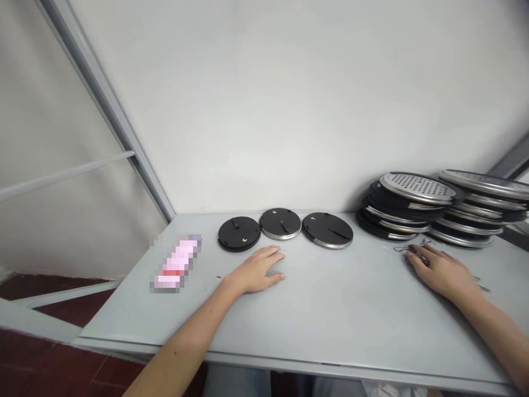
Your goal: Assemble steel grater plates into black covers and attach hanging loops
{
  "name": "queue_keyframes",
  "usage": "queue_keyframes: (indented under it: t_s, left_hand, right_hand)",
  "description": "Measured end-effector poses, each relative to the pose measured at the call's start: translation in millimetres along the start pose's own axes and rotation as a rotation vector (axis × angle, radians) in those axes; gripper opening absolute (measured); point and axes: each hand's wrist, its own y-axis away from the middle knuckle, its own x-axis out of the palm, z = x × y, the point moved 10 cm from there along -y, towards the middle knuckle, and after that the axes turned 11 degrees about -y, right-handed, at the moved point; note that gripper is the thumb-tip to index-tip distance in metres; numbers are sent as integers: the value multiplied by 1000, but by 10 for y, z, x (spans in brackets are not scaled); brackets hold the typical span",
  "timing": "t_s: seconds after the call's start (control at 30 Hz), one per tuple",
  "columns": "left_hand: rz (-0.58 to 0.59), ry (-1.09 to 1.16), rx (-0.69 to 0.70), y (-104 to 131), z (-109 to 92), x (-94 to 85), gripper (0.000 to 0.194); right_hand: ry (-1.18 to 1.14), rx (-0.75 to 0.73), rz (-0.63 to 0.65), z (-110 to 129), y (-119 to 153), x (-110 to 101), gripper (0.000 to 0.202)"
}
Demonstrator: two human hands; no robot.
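Observation:
My left hand [262,269] rests on the table with its fingers spread and nothing in them. Just beyond it lie three round black discs: a left disc [235,241], a middle disc [283,230] with a silvery rim, and a right disc [333,237], each with a small slot or tab. My right hand [446,271] is at the right side of the table, its thumb and fingers closed around small dark wire-like pieces [422,257]. Some thin loops stick out beside its fingertips. Their exact kind is too small to tell.
Behind my right hand stand a stack of black and silver discs [388,215], topped by a perforated metal plate [417,186], and another stack [475,220]. A blurred pink object [177,263] lies at the left of the grey table [322,314]. A wall [268,110] closes the back.

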Motion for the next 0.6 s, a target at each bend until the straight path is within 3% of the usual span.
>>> queue_keyframes:
  t_s: [0.2,0.37,0.6]
  left_hand:
    - [-7,7,6,-2,11,6,55]
    - [4,-3,-1,-3,25,20,56]
    - [-6,-2,-2,-8,44,19,55]
  right_hand:
    - [-160,-96,11,127,51,-94,42]
    - [-197,-151,32,191,43,-58,54]
    - [-254,-378,117,594,227,-64,44]
